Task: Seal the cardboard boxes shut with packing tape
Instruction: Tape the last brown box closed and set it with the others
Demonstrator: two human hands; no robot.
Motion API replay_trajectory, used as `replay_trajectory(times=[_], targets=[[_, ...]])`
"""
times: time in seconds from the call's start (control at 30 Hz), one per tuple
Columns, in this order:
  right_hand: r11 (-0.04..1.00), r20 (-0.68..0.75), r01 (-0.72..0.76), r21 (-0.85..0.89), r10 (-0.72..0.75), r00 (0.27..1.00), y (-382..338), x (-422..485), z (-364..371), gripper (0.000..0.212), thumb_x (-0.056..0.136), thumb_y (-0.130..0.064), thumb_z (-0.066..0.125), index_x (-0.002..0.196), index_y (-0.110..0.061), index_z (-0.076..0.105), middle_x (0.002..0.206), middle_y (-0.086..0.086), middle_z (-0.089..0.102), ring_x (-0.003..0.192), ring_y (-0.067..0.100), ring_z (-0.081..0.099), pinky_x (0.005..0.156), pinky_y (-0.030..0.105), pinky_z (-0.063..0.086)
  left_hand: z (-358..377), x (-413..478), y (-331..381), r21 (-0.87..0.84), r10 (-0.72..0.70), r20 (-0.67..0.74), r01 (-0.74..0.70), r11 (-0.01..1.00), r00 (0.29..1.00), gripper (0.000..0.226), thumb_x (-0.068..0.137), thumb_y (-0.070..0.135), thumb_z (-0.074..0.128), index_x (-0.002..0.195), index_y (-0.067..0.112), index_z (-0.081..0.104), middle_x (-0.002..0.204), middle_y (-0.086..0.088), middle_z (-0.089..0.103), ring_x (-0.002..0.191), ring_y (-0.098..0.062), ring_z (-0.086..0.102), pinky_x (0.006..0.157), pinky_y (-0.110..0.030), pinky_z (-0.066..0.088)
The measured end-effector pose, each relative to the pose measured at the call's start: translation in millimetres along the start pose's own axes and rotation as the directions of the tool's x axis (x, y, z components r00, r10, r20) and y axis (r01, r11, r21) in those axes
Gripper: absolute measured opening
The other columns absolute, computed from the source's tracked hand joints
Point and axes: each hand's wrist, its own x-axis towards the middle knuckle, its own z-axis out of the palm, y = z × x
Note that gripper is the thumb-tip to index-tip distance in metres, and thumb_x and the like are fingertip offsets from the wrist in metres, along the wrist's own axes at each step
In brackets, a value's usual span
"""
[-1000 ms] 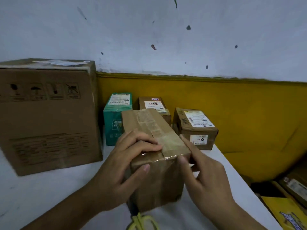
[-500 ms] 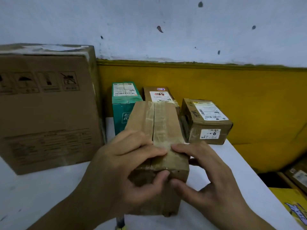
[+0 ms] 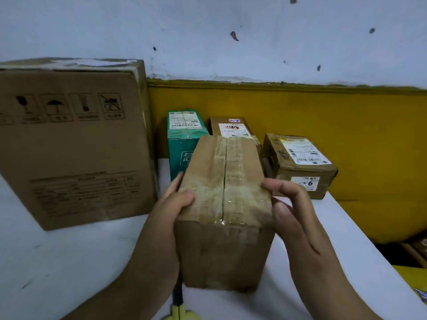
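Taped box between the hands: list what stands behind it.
A teal box and a labelled brown box stand behind the taped box, which covers the lower parts of both.

The person appeared as a left hand [image 3: 171, 204] with its left forearm [image 3: 129, 273] and a right hand [image 3: 291, 204] with its right forearm [image 3: 323, 273]. Hands and forearms were bare as far as the lower frame edge. The fingers were slender, and the right thumbnail [image 3: 280, 207] was short, plain and evenly trimmed.
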Motion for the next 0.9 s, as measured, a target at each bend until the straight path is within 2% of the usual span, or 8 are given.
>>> replay_trajectory(times=[0.1, 0.33, 0.43, 0.53, 0.6, 0.67, 0.8, 0.9], targets=[[0.945, 0.07, -0.288, 0.151, 0.281, 0.957, 3.3, 14.7, 8.5, 0.032, 0.073, -0.046, 0.052, 0.096, -0.067, 0.061, 0.103, -0.034, 0.067, 0.1, -0.004, 0.066, 0.089, 0.026, 0.055, 5.7, 6.4, -4.6, -0.009, -0.1, -0.033, 0.1, 0.995, 0.994, 0.036, 0.093, 0.017, 0.048, 0.124, 0.023, 0.064, 0.108, -0.003, 0.076, 0.093, -0.023, 0.074, 0.071, -0.035, 0.058], [0.927, 0.009, -0.355, 0.126, 0.356, 0.934, -1.2, 6.3, 15.8, 0.022, 0.079, -0.058, 0.051, 0.094, -0.072, 0.06, 0.108, -0.034, 0.067, 0.116, 0.0, 0.059, 0.107, 0.031, 0.044, 8.2, -0.8, 1.1, 0.051, -0.064, 0.03, 0.063, 0.997, 0.997, 0.035, 0.098, 0.015, 0.043, 0.121, 0.031, 0.063, 0.108, -0.001, 0.076, 0.098, -0.02, 0.073, 0.077, -0.037, 0.06], [0.966, -0.114, -0.137, -0.217, 0.114, 0.987, -9.9, -14.0, 16.9, 0.057, 0.094, -0.066, 0.035, 0.147, -0.044, 0.036, 0.151, -0.025, 0.037, 0.14, -0.006, 0.031, 0.117, 0.022, 0.029, -9.7, -21.9, 18.1, 0.211, -0.044, 0.096, 0.023, 0.977, 0.994, 0.022, 0.095, 0.038, 0.055, 0.112, 0.03, 0.066, 0.118, 0.001, 0.073, 0.107, -0.012, 0.069, 0.098, -0.035, 0.053], [0.683, -0.026, 0.33, -0.652, -0.456, 0.89, -27.1, -35.9, 24.1, 0.061, 0.099, -0.04, 0.035, 0.148, -0.003, 0.033, 0.158, 0.01, 0.026, 0.148, 0.014, 0.02, 0.12, 0.03, 0.019, -57.9, -54.7, 43.1, 0.629, 0.245, 0.053, -0.223, 0.745, 0.968, 0.045, 0.086, 0.063, 0.046, 0.119, 0.037, 0.062, 0.13, 0.014, 0.063, 0.125, -0.002, 0.055, 0.114, -0.031, 0.037], [0.529, 0.188, 0.578, -0.622, -0.615, 0.766, -33.3, -51.7, 40.4, 0.047, 0.096, -0.026, 0.04, 0.133, 0.002, 0.048, 0.141, 0.017, 0.044, 0.137, 0.022, 0.038, 0.114, 0.034, 0.028, -96.6, -99.2, 64.5, 0.824, 0.553, 0.094, -0.377, 0.423, 0.828, 0.038, 0.099, 0.044, 0.036, 0.116, 0.024, 0.063, 0.12, 0.01, 0.063, 0.119, -0.006, 0.057, 0.102, -0.027, 0.043], [0.539, 0.407, 0.711, -0.45, -0.585, 0.701, -37.8, -67.3, 74.1, 0.038, 0.097, -0.026, 0.043, 0.125, -0.007, 0.058, 0.13, 0.007, 0.055, 0.125, 0.02, 0.049, 0.108, 0.03, 0.034, -144.0, -154.5, 76.8, 0.924, 0.757, 0.012, -0.296, 0.241, 0.654, 0.023, 0.101, 0.024, 0.038, 0.107, 0.018, 0.059, 0.108, 0.001, 0.059, 0.104, -0.01, 0.057, 0.09, -0.024, 0.043], [0.581, 0.707, 0.794, -0.179, -0.486, 0.514, -37.4, -103.4, 170.9, 0.036, 0.097, -0.033, 0.049, 0.123, -0.014, 0.066, 0.125, -0.001, 0.063, 0.115, 0.015, 0.056, 0.102, 0.022, 0.036, -225.5, -264.6, 62.8, 0.971, 0.868, -0.237, 0.086, 0.222, 0.437, 0.015, 0.093, 0.017, 0.045, 0.096, 0.032, 0.042, 0.095, -0.005, 0.044, 0.089, -0.022, 0.046, 0.081, -0.023, 0.037], [0.593, 0.795, 0.803, -0.064, -0.456, 0.401, -40.5, -118.7, 233.5, 0.037, 0.097, -0.036, 0.048, 0.122, -0.015, 0.065, 0.123, -0.002, 0.063, 0.112, 0.015, 0.057, 0.097, 0.027, 0.043, -255.1, -311.3, 36.2, 0.854, 0.743, -0.519, 0.282, 0.437, 0.421, 0.025, 0.093, 0.048, 0.05, 0.095, 0.024, 0.043, 0.095, -0.01, 0.045, 0.085, -0.023, 0.047, 0.078, -0.038, 0.042]])
